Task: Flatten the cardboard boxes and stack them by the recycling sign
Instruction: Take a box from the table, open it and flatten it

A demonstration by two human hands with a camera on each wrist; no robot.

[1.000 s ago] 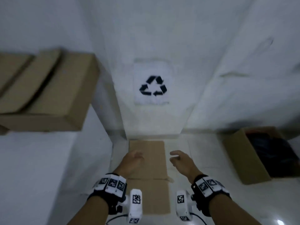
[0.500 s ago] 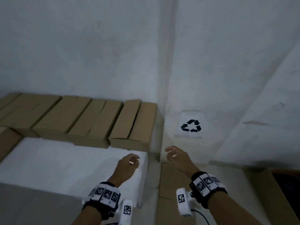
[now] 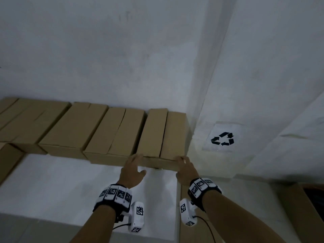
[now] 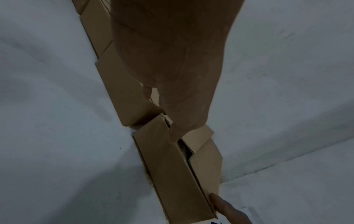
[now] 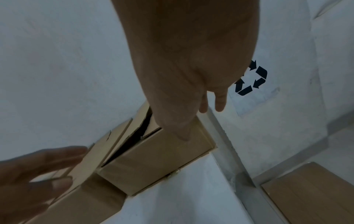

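Reaching up for the next box now. A second ago both hands were down low over the flattened cardboard on the floor under the recycling sign, and half a second ago they were in mid-air on the way up; now they've landed on the rightmost box of the row. My read: one sheet is already down by the sign and this is the start of round two, with a whole row yet to flatten.

Going left to right: the row of boxes (image 3: 73,130) sits on a white raised surface (image 3: 70,186) against the wall, plain brown corrugated, matte, long rectangular shapes with top flaps folded shut and no tape that I can make out. The left hand (image 3: 131,172) has its fingers laid over the front top edge at the box's left corner, thumb sticking out underneath, not clamped on anything yet. The target box (image 3: 164,135) is the last one before the wall corner; in the wrist views its top flaps gape a bit with a dark slit between them, so it looks loosely closed and probably easy to pop open. The right hand (image 3: 185,170) rests with fairly straight fingers on the front right corner, again more touching than gripping. Right of that, the recycling sign (image 3: 223,139) is a black arrow triangle on a pale sheet stuck to the rough white wall, and the flattened cardboard (image 5: 314,191) lies on the floor below it. An open box (image 3: 301,213) sits at the far right.
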